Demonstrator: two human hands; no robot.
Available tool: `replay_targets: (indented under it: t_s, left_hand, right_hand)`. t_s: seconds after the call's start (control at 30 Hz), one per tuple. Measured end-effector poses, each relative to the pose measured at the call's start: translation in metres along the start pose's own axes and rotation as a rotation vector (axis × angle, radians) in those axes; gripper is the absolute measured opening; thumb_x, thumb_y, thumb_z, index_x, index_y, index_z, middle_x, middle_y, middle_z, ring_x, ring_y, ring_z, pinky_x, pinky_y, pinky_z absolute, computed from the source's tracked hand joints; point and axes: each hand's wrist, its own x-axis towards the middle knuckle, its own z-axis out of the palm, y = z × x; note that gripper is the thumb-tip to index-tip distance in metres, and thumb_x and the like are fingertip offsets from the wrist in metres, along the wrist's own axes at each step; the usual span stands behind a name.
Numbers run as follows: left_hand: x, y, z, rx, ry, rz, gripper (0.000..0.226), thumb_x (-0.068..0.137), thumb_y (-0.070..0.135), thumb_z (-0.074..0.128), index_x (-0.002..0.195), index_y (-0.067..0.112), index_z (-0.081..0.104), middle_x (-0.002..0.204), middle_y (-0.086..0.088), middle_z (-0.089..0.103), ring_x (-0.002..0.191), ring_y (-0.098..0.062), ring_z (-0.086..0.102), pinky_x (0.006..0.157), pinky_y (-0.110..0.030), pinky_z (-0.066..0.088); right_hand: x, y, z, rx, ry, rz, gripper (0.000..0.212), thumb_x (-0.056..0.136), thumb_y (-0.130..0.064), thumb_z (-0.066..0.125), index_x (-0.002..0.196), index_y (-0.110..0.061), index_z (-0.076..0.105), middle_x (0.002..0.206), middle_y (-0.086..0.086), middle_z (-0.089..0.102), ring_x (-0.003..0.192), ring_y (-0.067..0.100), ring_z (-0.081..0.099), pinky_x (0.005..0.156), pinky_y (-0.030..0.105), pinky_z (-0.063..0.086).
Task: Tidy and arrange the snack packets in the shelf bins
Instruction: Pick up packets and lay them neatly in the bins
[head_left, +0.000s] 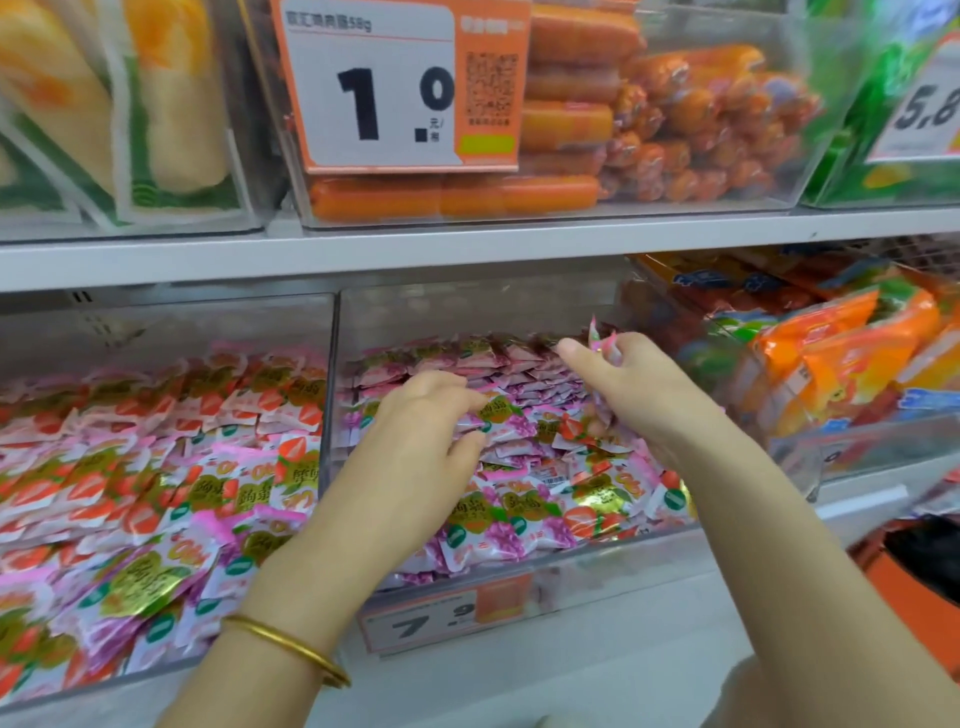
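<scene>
1. Open room runs between the white upper shelf board (467, 249) and the heaped pink and purple snack packets (524, 400) in the clear plastic middle bin (467, 312).
2. A clear upright divider wall (331, 374) blocks its left side.
3. Orange bagged snacks (841, 358) crowd its right side.
4. The left hand (421, 421) and right hand (628, 384) occupy the bin's middle.
</scene>
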Motion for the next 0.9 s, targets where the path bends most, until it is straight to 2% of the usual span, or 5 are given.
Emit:
replay_targets:
  t_s: [0.17,0.37,0.5,0.7,0.9]
  left_hand:
    - [0.001,-0.007,0.001,0.017,0.051,-0.030,0.035,0.092,0.019,0.051,0.127,0.020,0.054,0.134,0.004,0.045,0.128,-0.012,0.037,0.104,-0.019,0.022]
    - [0.000,-0.006,0.002,0.011,0.029,-0.041,0.037,0.094,0.022,0.048,0.131,0.023,0.049,0.138,0.006,0.040,0.131,-0.011,0.032,0.106,-0.021,0.022]
    - [0.001,-0.006,0.002,0.009,0.024,-0.048,0.038,0.094,0.022,0.048,0.132,0.023,0.049,0.138,0.007,0.039,0.131,-0.011,0.031,0.106,-0.021,0.021]
    - [0.000,-0.005,0.005,-0.011,0.029,-0.034,0.037,0.093,0.020,0.049,0.130,0.021,0.051,0.136,0.006,0.042,0.129,-0.011,0.033,0.101,-0.016,0.021]
    - [0.007,0.008,0.007,0.000,0.074,0.080,0.034,0.093,0.018,0.049,0.126,0.019,0.056,0.130,0.006,0.047,0.124,-0.010,0.039,0.096,-0.011,0.021]
  right_hand:
    - [0.004,-0.004,0.007,-0.303,0.031,0.034,0.047,0.086,-0.057,0.051,0.087,-0.011,0.043,0.072,0.005,0.049,0.065,0.024,0.055,0.057,0.034,0.042]
    - [0.012,-0.003,0.014,-0.550,0.048,-0.012,0.045,0.095,-0.045,0.045,0.067,-0.011,0.037,0.063,0.003,0.043,0.070,0.029,0.055,0.058,0.033,0.039]
    - [0.013,0.001,0.001,-0.544,0.178,-0.064,0.038,0.098,-0.040,0.041,0.097,-0.003,0.051,0.084,0.009,0.053,0.095,0.035,0.057,0.073,0.036,0.042]
    - [0.018,-0.009,0.008,-0.361,0.029,-0.019,0.049,0.096,-0.050,0.035,0.094,-0.004,0.052,0.079,0.005,0.052,0.082,0.025,0.052,0.070,0.030,0.035]
    - [0.020,0.008,-0.018,-0.426,0.135,-0.111,0.028,0.086,0.003,0.040,0.085,-0.017,0.061,0.098,0.010,0.065,0.090,0.026,0.062,0.085,0.038,0.052]
